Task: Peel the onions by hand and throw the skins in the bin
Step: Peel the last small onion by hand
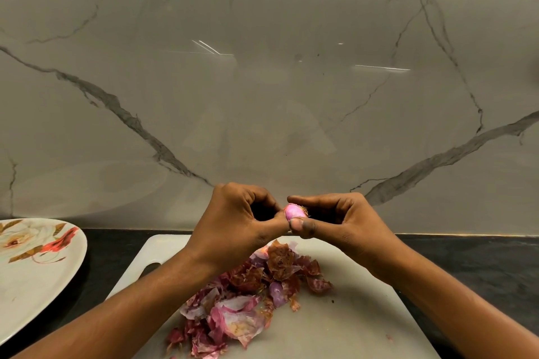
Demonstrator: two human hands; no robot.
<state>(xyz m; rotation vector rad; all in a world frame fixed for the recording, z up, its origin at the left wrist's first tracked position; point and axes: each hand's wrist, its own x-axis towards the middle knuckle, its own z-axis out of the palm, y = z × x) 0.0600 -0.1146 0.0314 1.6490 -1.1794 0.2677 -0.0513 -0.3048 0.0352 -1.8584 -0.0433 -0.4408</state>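
Pink glossy onion (294, 211) pinched between left hand (236, 221) and right hand (341, 218) above papery skins (248, 300).

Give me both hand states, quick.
Left hand: pinching the small onion.
Right hand: pinching the same onion.

One onion (294, 212), one plate (35, 285), one board (350, 315)

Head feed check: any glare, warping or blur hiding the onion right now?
Head view: dim, warm light; thin glare streaks on the glossy wall, well above the work; wide-angle bowing at the plate and the frame edges; onion in focus, pinched between left hand and right hand, partly covered by them; skins on the board sharp too.
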